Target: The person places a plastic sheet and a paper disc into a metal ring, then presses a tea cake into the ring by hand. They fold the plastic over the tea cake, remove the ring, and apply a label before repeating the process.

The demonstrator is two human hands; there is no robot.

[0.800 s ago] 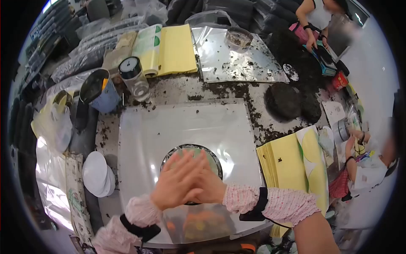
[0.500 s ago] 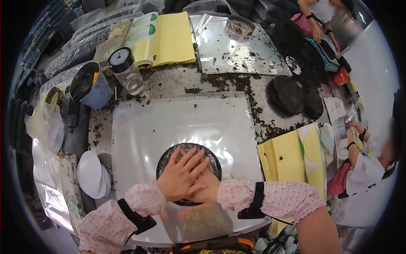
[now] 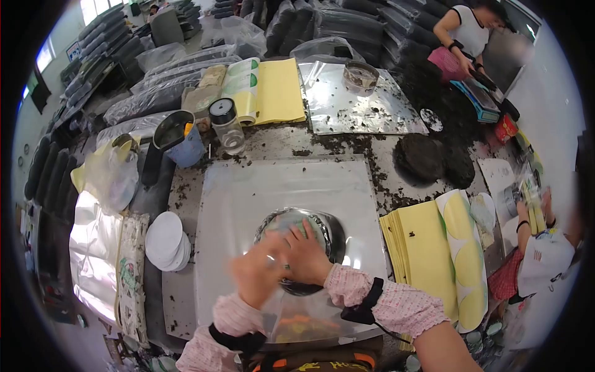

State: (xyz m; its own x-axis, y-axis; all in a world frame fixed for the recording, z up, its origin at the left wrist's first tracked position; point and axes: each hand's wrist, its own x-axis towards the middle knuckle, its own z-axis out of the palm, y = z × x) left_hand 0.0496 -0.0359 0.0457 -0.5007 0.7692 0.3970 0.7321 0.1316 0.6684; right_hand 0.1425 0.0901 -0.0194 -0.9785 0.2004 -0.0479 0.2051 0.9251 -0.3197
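Note:
A round thing with a shiny crinkled rim (image 3: 268, 221) and a pale greenish top lies on a clear plastic sheet (image 3: 235, 192) in front of me. My right hand (image 3: 308, 255) rests on its top, fingers stretched out and apart. Over its left side is my left hand (image 3: 257, 266), smeared by motion, so its fingers cannot be made out. The two hands overlap near the middle of the round thing and hide much of it. A dark curved band (image 3: 337, 239) shows along its right side.
Yellow sheets (image 3: 424, 248) lie right; white discs (image 3: 166, 239) lie left. Behind stand a blue jug (image 3: 186, 147), a lidded jar (image 3: 229, 133) and a metal ring (image 3: 361, 77). Dark round cakes (image 3: 420, 158) sit back right. Two people work at right, one (image 3: 474, 31) farther back.
My left hand has lifted from its place over the right hand and shifted left. The right hand now lies spread on the round thing. The view has tilted up and turned left.

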